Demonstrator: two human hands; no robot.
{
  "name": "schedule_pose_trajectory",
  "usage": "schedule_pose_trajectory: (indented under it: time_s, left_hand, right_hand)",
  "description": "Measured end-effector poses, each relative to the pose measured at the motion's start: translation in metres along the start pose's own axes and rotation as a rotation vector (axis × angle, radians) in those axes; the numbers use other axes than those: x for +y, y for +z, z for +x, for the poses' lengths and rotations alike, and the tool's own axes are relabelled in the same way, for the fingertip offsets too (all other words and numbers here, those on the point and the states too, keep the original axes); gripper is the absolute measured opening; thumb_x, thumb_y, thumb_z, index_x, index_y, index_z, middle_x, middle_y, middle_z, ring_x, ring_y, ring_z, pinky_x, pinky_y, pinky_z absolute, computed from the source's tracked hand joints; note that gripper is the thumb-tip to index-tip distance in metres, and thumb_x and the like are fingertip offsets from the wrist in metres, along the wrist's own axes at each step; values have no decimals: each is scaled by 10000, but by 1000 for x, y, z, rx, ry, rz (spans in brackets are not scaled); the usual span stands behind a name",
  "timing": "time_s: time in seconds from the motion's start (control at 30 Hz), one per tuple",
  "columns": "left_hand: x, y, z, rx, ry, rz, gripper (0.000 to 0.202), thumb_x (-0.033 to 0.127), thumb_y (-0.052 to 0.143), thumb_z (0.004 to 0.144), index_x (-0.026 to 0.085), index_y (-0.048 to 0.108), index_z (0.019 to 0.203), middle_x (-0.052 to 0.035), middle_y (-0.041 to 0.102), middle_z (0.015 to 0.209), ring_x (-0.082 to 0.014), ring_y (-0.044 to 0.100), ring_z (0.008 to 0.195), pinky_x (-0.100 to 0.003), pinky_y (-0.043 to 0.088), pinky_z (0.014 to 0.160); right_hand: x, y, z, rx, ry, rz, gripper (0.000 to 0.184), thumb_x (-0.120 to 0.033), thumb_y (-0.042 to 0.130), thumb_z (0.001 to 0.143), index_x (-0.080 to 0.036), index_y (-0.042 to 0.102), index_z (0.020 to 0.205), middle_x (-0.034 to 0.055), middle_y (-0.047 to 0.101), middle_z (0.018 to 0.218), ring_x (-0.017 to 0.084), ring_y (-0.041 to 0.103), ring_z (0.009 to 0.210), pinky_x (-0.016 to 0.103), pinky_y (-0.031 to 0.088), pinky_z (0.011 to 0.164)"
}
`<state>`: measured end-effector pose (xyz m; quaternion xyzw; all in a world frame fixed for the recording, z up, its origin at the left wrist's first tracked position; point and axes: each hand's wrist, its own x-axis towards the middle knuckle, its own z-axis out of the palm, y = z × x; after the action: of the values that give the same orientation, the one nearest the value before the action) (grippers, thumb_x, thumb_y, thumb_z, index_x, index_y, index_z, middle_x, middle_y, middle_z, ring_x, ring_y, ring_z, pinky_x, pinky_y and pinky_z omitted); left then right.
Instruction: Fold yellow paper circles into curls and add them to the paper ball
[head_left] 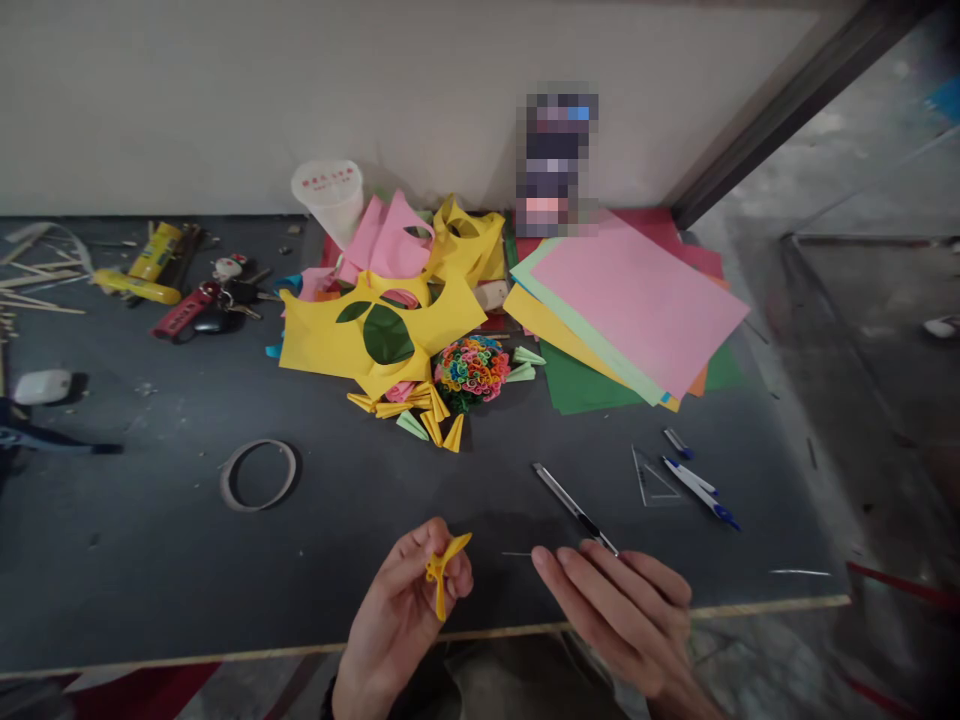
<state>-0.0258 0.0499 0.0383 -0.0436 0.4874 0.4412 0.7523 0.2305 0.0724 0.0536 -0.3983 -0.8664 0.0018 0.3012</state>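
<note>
My left hand (401,610) is closed in a pinch on a small folded yellow paper piece (444,572), held just above the near edge of the dark table (150,540). My right hand (615,600) lies beside it with fingers stretched out together; a thin needle-like pin (516,554) sticks out at its fingertips. A craft knife (574,508) lies just beyond the right fingers. Farther off are several small folded yellow and green paper cones (427,410) and a ball of colourful rolled paper (472,368).
Cut yellow and pink sheets (375,320) are piled mid-table, a stack of coloured paper (637,300) to the right. A tape ring (257,474), clear set square (654,478), blue pens (701,485), keys (217,295), glue tube (150,260), plastic cup (330,195) and sticks (37,285) lie around.
</note>
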Motion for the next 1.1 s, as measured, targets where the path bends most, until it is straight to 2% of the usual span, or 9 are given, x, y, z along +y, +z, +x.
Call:
schedule_pose_trajectory:
  time_s: [0.1, 0.27, 0.37, 0.47, 0.6, 0.7, 0.8, 0.97, 1.1]
  left_hand:
    - [-7, 0, 0, -51, 12, 8, 332, 453, 916, 743, 224, 676, 754, 9, 670, 655, -145, 647, 638, -232, 536, 629]
    - [-20, -7, 1, -129, 140, 191, 327, 490, 849, 840, 204, 707, 769, -13, 713, 673, -150, 647, 647, -226, 497, 616]
    - [-24, -13, 1, -151, 419, 460, 265, 478, 856, 843, 222, 804, 886, -63, 802, 862, -213, 728, 800, -290, 575, 742]
    - [-25, -16, 3, -128, 742, 644, 42, 312, 822, 888, 272, 822, 902, -59, 837, 909, -250, 774, 852, -330, 614, 740]
    - [-21, -17, 4, -143, 1081, 905, 335, 38, 694, 903, 342, 803, 991, 12, 845, 836, -232, 820, 893, -332, 647, 787]
    - [-19, -18, 4, -57, 1092, 1054, 406, -7, 658, 891, 329, 764, 1092, 4, 871, 947, -208, 840, 911, -307, 669, 824]
    - [-22, -21, 6, 74, 1103, 1173, 572, -19, 627, 884, 320, 677, 1341, -18, 883, 1022, -214, 850, 963, -315, 686, 875]
    - [-23, -22, 10, -116, 1135, 1243, 945, -109, 487, 832, 389, 417, 1632, 15, 880, 1004, -178, 826, 984, -313, 679, 913]
    - [-20, -21, 11, -237, 1188, 1269, 968, -109, 466, 856, 389, 342, 1676, -3, 873, 1058, -184, 809, 999, -336, 673, 913]
  right_hand:
    - [-4, -1, 10, 57, -207, -196, 327, -73, 718, 1000, -339, 835, 1151, -89, 853, 950, 100, 787, 845, 259, 543, 793]
    - [-1, 6, 8, 62, -46, -84, 343, -137, 725, 1011, -341, 782, 1282, -54, 850, 950, 130, 794, 850, 293, 571, 885]
    - [3, 14, 7, 78, 20, 19, 407, -140, 720, 1000, -352, 748, 1346, -42, 843, 938, 148, 785, 819, 323, 578, 879]
    - [4, 21, 10, 125, 125, 101, 420, -65, 646, 992, -347, 786, 1270, -20, 832, 917, 157, 766, 793, 340, 570, 822]
    - [0, 22, 16, 53, 215, 363, 420, -12, 607, 988, -305, 778, 1236, -1, 822, 904, 156, 744, 770, 324, 561, 744]
    - [-4, 20, 18, -50, 241, 517, 326, -56, 651, 1005, -272, 759, 1225, -4, 822, 879, 154, 730, 743, 317, 552, 730]
    - [-6, 21, 19, -119, 268, 567, 274, -139, 678, 1033, -268, 737, 1268, -6, 823, 868, 152, 718, 720, 314, 539, 726]
    - [-8, 26, 21, -164, 264, 538, 284, -275, 674, 1069, -253, 709, 1349, -12, 813, 839, 148, 684, 687, 317, 493, 702]
    - [-9, 27, 23, -202, 272, 562, 116, -254, 689, 1056, -248, 762, 1145, -7, 817, 894, 144, 675, 720, 309, 463, 701]
